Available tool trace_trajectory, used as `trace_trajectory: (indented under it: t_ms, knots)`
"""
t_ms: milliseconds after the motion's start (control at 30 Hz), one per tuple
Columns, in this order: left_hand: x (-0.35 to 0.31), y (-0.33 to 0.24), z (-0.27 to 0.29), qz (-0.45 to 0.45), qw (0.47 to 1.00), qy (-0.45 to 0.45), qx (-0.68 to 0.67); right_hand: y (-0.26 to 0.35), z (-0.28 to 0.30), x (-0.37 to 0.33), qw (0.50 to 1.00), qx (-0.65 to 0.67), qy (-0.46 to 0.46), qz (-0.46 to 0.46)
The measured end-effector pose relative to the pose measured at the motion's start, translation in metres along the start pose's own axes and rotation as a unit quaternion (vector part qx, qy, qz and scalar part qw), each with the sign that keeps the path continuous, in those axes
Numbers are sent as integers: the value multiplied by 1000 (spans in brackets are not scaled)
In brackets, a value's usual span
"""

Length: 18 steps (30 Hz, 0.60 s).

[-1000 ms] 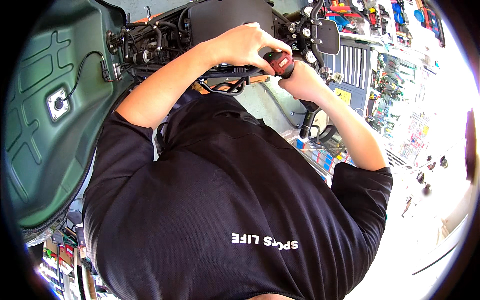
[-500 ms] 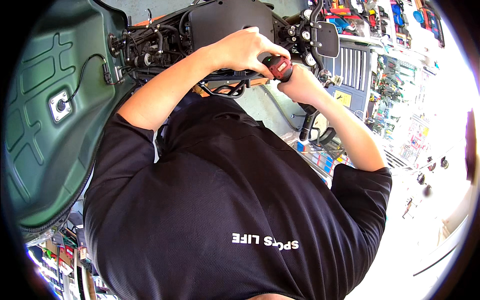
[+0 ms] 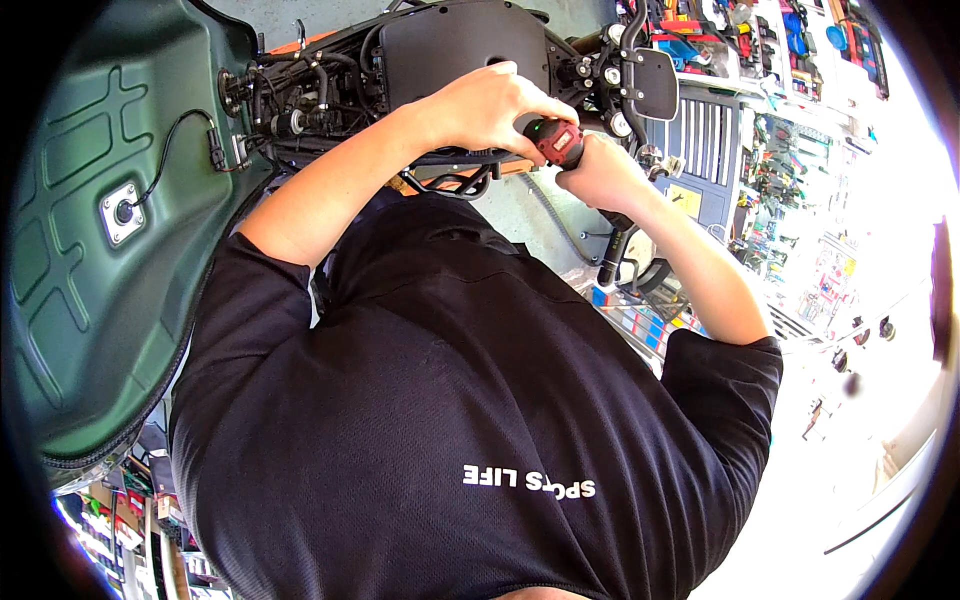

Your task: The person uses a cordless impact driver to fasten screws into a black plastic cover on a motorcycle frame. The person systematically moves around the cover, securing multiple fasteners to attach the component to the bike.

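A red and black cordless power tool with a small green light is between my two hands, over the near side of a motorcycle. My right hand is closed around its right end. From the left, my left hand curves over it, with thumb and fingers bent against its other side. The tool's working end is hidden. Beneath my left hand lies the motorcycle's wide black top cover, with dark frame tubes below it. The handlebar stands just beyond my right hand.
A large green seat pan with a cable and connector fills the left side. A black handlebar grip points toward me below my right forearm. Grey slatted cabinet and shelves of tools are at the right. A black shirt covers my torso.
Both hands and the tool stay almost in place; they sit slightly lower in view, with the motorcycle. The grip on the tool looks the same.
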<state>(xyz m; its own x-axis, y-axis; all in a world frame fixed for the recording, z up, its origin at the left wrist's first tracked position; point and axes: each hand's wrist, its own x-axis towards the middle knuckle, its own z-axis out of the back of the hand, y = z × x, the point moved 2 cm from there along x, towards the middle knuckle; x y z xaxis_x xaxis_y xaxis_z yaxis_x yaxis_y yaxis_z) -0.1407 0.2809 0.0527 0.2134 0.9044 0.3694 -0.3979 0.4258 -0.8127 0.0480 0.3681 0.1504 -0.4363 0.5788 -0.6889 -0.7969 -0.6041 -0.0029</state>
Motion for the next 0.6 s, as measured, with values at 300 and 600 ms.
trace_trajectory:
  t_ms: [300,600]
  knots:
    - [-6,-3,-8,-12,1000,-13,10,0,1,-2,999,-34,7,9]
    - [-10,-7,-12,-7,999,-36,33,1,3,-3,998,-52,28,24]
